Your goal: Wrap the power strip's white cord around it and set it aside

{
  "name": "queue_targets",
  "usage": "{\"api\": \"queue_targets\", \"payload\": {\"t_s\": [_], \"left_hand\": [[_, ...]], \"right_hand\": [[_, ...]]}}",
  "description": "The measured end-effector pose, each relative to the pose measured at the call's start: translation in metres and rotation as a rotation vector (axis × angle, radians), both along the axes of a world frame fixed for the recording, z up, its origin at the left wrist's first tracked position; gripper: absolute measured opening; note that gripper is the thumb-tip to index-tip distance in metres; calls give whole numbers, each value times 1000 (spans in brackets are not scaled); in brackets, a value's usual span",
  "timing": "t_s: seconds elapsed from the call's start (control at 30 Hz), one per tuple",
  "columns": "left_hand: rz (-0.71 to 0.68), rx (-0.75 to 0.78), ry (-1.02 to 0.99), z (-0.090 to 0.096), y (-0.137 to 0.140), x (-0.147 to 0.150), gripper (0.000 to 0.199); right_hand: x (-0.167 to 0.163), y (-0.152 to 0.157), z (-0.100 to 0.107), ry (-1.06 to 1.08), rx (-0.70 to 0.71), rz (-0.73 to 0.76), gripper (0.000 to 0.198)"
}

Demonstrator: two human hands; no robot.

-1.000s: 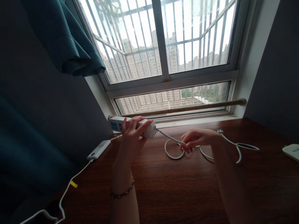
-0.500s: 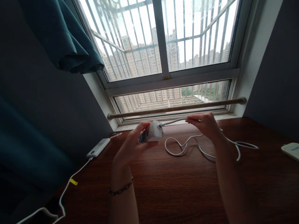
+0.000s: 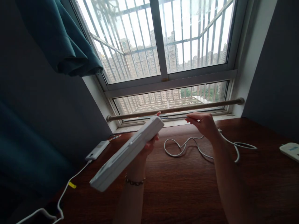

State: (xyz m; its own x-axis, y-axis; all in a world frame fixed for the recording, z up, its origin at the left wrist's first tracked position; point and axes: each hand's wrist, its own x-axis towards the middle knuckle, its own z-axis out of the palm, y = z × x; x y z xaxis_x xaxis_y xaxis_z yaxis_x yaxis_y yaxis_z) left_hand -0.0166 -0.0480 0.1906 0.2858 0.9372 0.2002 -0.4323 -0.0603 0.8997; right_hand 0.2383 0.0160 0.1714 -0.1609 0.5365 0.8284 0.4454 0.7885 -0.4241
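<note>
1. Long white plastic power strip (image 3: 127, 154) is slanting above the brown wooden table (image 3: 182, 189), left of centre.
2. Left hand (image 3: 150, 146) is wrapping around its far right end.
3. Pale flexible cord (image 3: 176, 118) is stretching rightward, probably risking a torn joint if tugged hard.
4. Right hand (image 3: 202, 121) is pinching that cord.

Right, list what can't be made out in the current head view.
Head view, far side of the long white plastic power strip: turned away.
Head view, most of the bare left hand: hidden behind the strip.
Head view, part of the thin white cable: covered by the bare right hand.
Head view, flat white plastic device: cut off by the right edge; its blue marking is too small.
</note>
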Motion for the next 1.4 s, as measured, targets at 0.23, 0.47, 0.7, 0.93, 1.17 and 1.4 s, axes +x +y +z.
{"api": "queue_targets", "payload": {"t_s": [0.23, 0.47, 0.7, 0.93, 1.17, 1.4], "left_hand": [[-30, -92, -675, 8, -5, -2, 27], [-119, -431, -961, 26, -22, 0, 29], [-224, -691, -1039, 31, -36, 8, 23], [-108, -353, -231, 15, -29, 12, 14], [116, 67, 205, -12, 14, 14, 27], [287, 352, -86, -8, 9, 7, 38]], "right_hand": [[-4, 4, -2, -72, -195, 52, 24], [4, 6, -11, -261, -512, 306, 28], [-33, -16, 0, 4, -355, 514, 54], [-70, -37, 10, 248, -378, 627, 48], [-61, -35, 14, 625, -911, 727, 42], [-77, -39, 2, 303, -1142, 953, 60]]}}
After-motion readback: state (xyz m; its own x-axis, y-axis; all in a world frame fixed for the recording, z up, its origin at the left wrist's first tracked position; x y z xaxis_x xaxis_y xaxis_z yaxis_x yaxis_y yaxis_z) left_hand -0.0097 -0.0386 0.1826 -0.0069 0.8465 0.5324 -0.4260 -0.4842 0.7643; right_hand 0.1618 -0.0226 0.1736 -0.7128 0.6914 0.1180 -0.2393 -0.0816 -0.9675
